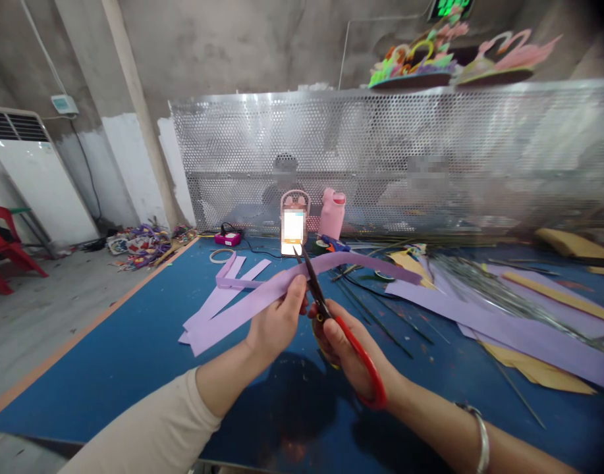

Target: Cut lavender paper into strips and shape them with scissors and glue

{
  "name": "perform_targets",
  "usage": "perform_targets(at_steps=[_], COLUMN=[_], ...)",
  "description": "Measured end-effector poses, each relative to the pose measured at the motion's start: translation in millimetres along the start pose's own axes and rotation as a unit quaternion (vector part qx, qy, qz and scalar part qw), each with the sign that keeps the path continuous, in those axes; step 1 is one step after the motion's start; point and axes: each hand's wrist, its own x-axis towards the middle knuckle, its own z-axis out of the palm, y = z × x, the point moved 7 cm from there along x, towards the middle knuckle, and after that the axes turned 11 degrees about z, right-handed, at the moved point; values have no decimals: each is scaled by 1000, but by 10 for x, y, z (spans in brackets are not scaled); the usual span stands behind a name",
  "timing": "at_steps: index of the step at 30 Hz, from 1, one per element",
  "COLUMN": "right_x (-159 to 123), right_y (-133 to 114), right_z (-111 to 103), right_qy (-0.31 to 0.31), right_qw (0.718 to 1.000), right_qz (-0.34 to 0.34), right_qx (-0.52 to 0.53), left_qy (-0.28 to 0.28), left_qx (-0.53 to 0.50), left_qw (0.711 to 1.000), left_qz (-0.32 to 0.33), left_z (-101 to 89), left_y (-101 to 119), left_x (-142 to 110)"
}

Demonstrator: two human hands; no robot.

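My left hand pinches a long purple strip between thumb and fingers. One end of the strip slants down to the left, and the other arches away to the right. Wrapped round red-handled scissors, my right hand holds them with the blades parted and pointing up. The blades cross the strip just right of my left thumb; whether they have cut into it I cannot tell. Beyond my left hand, more purple strips lie on the blue table.
Behind the hands stand a lit phone and a pink bottle, before a perforated metal screen. A blue glue gun lies near them. Wires and purple sheets spread over the right side. A tape roll lies back left.
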Motion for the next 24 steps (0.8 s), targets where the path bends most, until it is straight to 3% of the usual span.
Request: perform_targets(at_steps=[18,24], right_x=[15,-8], right_y=[24,-15], right_z=[-2,-30], right_qy=[3,3], right_qw=[999,1000], right_qz=[50,19], right_qx=[20,-17], left_qy=[34,46], left_qx=[-57,-16], left_qw=[998,999], left_qz=[8,-1], left_z=[-29,-80], left_y=[-5,26], left_x=[3,-6])
